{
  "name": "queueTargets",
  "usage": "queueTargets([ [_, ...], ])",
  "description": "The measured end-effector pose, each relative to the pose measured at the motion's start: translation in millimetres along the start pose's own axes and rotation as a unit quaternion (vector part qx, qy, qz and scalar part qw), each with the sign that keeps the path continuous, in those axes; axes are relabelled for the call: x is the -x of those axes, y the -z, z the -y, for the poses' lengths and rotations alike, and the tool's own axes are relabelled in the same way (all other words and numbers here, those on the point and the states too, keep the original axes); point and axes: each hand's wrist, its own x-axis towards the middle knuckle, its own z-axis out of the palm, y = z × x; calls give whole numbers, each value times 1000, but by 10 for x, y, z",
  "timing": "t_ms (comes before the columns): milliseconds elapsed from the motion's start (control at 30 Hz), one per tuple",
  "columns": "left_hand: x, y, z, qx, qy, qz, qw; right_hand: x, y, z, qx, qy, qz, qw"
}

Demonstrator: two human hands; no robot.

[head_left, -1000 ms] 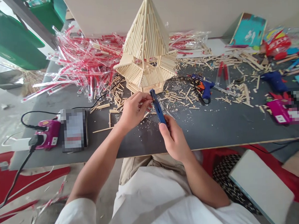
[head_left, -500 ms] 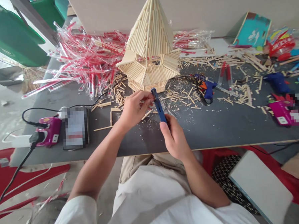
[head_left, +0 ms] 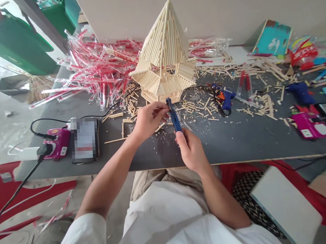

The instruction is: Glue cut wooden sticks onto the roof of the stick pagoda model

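Observation:
My right hand [head_left: 191, 148] is wrapped round the lower end of a slim blue tool [head_left: 174, 116], which points up and away from me. At the tool's far tip, my left hand [head_left: 151, 119] has its fingers pinched together; whatever is between them is too small to make out. Just beyond both hands stands a tower-like model of pale wooden sticks [head_left: 164, 49], with a pointed roof and a flared lower tier. Short cut sticks [head_left: 193, 105] and crumbs lie around its base.
Red-and-clear plastic wrappers [head_left: 97, 67] are heaped at the back left. A phone [head_left: 85, 140] and a purple power strip [head_left: 58, 142] lie left. A blue glue gun [head_left: 226, 98] and another purple power strip [head_left: 312, 125] are on the right.
The view has shifted slightly, so the model and table appear a little lower in the picture. Both hands keep nearly the same pose around the blue tool.

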Motion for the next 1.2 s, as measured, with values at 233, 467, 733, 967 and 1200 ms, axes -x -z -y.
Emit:
queueTargets([
  [233, 6, -30, 25, 15, 12, -19, 1000, -5, 13, -37, 13, 9, 4, 1000],
  [467, 21, -26, -16, -44, -48, -27, 997, -19, 19, -12, 24, 11, 17, 999],
  [733, 31, 50, -87, -102, -80, 17, 991, -26, 35, 19, 53, 21, 27, 998],
  [967, 5, 41, -107, -4, -14, 7, 1000, -16, 36, 22, 53, 9, 31, 998],
  [1200, -73, 11, -70, 28, 6, 36, 999, -39, 41, -31, 49, 9, 33, 998],
])
